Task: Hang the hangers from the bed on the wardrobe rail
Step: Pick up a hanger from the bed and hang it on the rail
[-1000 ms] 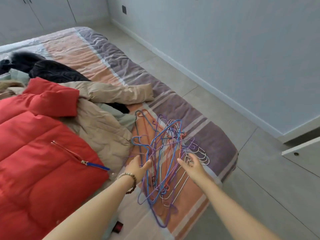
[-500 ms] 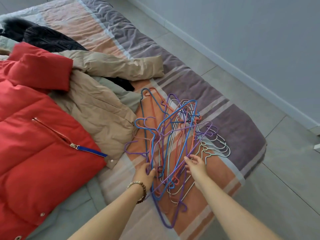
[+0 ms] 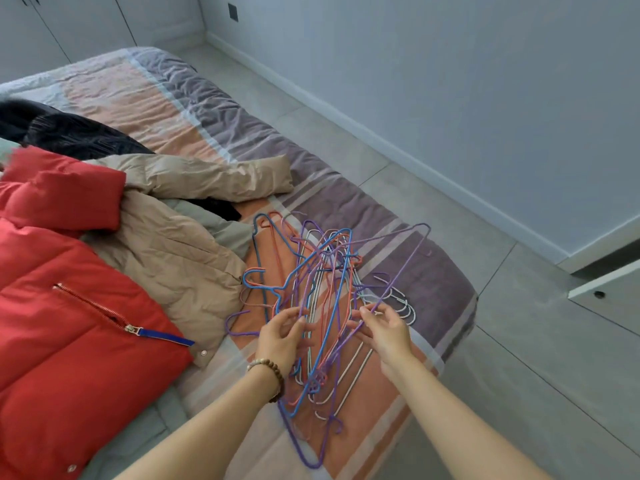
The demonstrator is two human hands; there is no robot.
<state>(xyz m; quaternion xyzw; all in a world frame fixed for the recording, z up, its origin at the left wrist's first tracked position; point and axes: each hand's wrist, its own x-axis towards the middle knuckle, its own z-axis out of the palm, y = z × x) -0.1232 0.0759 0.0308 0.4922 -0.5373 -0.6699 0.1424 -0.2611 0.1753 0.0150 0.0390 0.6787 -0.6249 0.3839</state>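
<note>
Lower centre of the frame: both hands' grips are closed into the tangled hangers on the bed, left hand and right hand pinching wires

A pale blue-grey wall runs along the right side, with a white skirting board at its foot and a dark socket near the far corner. The floor is laid with large grey tiles with thin joints. Pale cupboard doors close the far end of the room. At the right edge a white door with a small dark hole stands ajar. Soft, even daylight fills the room.
</note>
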